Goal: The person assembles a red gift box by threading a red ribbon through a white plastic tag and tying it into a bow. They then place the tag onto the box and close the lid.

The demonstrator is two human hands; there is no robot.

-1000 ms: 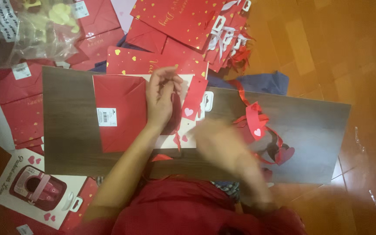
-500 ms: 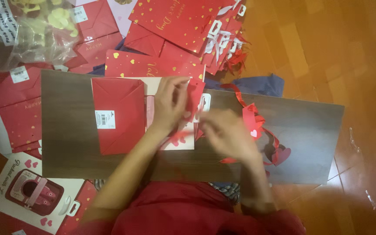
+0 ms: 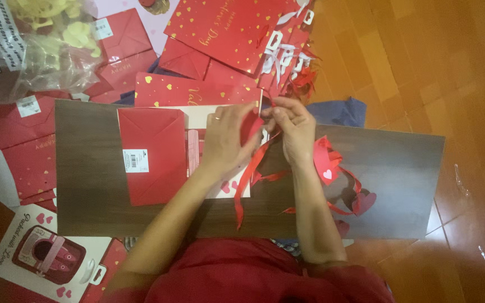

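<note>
A flat red paper gift bag (image 3: 155, 154) lies on a dark wooden board (image 3: 85, 196) across my lap. My left hand (image 3: 228, 140) presses on the bag's open top end, fingers curled over its edge. My right hand (image 3: 293, 126) meets it there and pinches a red ribbon (image 3: 248, 179) at the bag's rim. The ribbon trails down across the board toward me. A red heart-shaped tag (image 3: 324, 163) with more ribbon lies just right of my right wrist.
Many flat red gift bags (image 3: 225, 28) with gold hearts are piled beyond the board. White and red ribbon handles (image 3: 284, 53) lie at the top middle. A clear plastic packet (image 3: 35, 39) sits top left, a printed card (image 3: 46, 255) bottom left. Wooden floor (image 3: 422, 62) spreads right.
My right hand has moved up and left from the loose ribbons to the bag's top edge, bringing a red ribbon. My left hand stayed on the bag.
</note>
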